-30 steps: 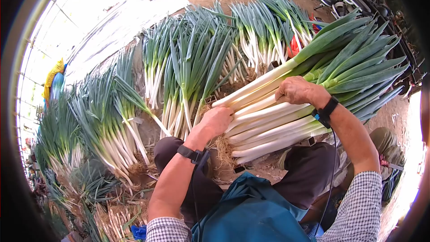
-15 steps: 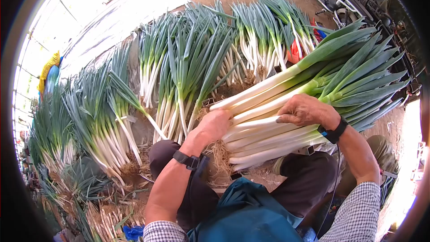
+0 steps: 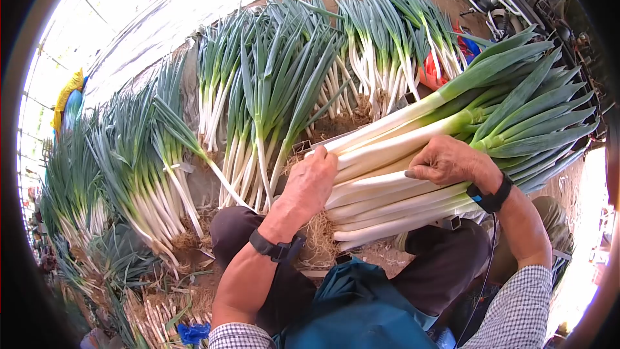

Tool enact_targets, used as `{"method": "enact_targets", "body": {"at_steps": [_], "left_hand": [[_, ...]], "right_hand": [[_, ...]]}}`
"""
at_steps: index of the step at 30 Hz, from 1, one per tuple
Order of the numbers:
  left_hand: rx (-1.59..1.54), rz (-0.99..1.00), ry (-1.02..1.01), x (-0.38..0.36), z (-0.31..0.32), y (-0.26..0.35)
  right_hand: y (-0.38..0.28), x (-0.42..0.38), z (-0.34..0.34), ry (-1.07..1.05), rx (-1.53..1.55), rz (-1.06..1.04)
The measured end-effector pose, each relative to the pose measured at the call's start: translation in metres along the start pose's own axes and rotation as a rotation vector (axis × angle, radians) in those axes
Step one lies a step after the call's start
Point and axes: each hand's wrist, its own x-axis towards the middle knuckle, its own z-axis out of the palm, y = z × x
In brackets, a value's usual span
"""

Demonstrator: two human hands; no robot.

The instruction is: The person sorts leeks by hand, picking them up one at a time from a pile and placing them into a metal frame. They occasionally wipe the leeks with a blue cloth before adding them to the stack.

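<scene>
A thick bundle of long green onions (image 3: 387,194) lies slantwise across my lap, white stalks and roots to the left, green leaves to the upper right. My left hand (image 3: 307,179) is closed at the root end of the upper stalks, its fingertips bent over them and partly hidden. My right hand (image 3: 445,161) lies farther up the bundle, fingers curled and thumb pressed on a white stalk. Stringy roots (image 3: 318,236) hang below my left hand.
More green onions stand in bunches on the left (image 3: 139,168), in the middle (image 3: 261,103) and behind (image 3: 381,52). A red bag (image 3: 431,74) sits behind the bundle. A parked scooter (image 3: 504,6) is at the upper right. Blue plastic (image 3: 194,333) lies at lower left.
My left hand has shifted slightly and turned, its fingers now higher at the root ends. My right hand and the bundle have moved a little to the right.
</scene>
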Motion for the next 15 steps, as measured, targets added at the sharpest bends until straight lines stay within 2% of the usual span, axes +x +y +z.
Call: {"method": "enact_targets", "body": {"at_steps": [7,12,15], "left_hand": [[-0.080,-0.049,0.095,0.003,0.015,-0.002],[-0.093,0.005,0.058,-0.001,0.027,-0.002],[-0.130,-0.004,0.012,0.004,0.026,-0.006]], "right_hand": [[-0.004,-0.005,0.001,0.023,0.011,-0.001],[0.006,-0.004,0.006,0.098,0.003,-0.078],[0.007,-0.002,0.005,0.069,-0.005,-0.057]]}}
